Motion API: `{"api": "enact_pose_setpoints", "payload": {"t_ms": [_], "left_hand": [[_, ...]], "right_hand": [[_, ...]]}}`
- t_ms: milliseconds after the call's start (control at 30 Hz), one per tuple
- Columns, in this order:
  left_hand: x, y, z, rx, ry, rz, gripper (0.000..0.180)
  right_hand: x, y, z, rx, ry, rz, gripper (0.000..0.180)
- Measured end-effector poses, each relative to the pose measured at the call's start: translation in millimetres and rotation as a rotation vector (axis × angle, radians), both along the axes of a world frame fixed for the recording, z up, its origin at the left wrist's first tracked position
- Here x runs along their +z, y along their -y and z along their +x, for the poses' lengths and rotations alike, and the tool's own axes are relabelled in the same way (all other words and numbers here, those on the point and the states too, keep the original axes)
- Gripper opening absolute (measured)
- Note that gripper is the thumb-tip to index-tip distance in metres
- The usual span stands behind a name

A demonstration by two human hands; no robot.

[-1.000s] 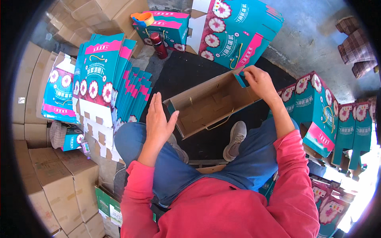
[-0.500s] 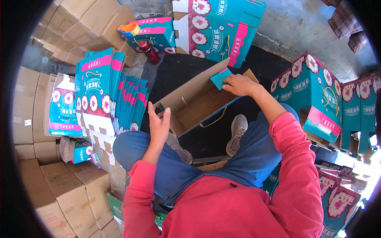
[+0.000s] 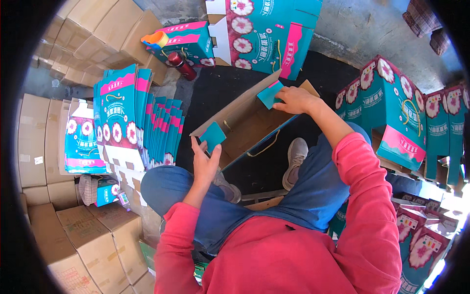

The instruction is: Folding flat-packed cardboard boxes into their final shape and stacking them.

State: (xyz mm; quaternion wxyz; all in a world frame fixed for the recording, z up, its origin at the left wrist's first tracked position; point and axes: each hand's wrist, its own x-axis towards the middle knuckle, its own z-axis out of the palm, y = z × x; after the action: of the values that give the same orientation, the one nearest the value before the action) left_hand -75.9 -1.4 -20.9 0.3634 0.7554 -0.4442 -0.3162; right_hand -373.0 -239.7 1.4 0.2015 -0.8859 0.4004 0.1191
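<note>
An open cardboard carton (image 3: 245,139), brown inside and teal outside, stands between my feet with a rope handle (image 3: 265,146) on its near side. At its right end, a teal flap (image 3: 270,95) leans inward, and my right hand (image 3: 297,100) grips its edge with curled fingers. A second teal flap (image 3: 212,135) tilts inward at the left end. My left hand (image 3: 205,160) is against that flap, thumb and fingers spread apart, holding nothing. Some fingertips of both hands are partly hidden by the flaps.
Flattened teal-and-pink cartons (image 3: 120,115) stand stacked at the left, beside brown boxes (image 3: 90,235). A large teal carton (image 3: 264,34) and a red flask (image 3: 182,66) are at the back, near an orange tape roll (image 3: 157,38). More made-up cartons (image 3: 389,115) stand at the right.
The left end flap has swung inward over the carton's opening as my left hand turned against it. My right hand stays at the right flap. The view has shifted slightly.
</note>
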Motion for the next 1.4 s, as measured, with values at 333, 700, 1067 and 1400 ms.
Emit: {"api": "enact_pose_setpoints", "payload": {"t_ms": [333, 700, 1067, 1400], "left_hand": [[-39, -7, 22, -0.018, -0.146, 0.14, 0.08], [-14, 20, 15, -0.278, 0.019, 0.067, 0.066], [-16, 35, 22, -0.289, 0.008, 0.069, 0.062], [-15, 64, 38, -0.284, -0.123, 0.054, 0.059]], "right_hand": [[-10, 7, -5, 0.013, 0.069, -0.128, 0.05], [5, 2, -13, -0.102, -0.136, -0.113, 0.065], [7, 14, -28, -0.151, -0.007, -0.042, 0.057], [-5, 17, -33, -0.141, -0.06, -0.065, 0.057]]}}
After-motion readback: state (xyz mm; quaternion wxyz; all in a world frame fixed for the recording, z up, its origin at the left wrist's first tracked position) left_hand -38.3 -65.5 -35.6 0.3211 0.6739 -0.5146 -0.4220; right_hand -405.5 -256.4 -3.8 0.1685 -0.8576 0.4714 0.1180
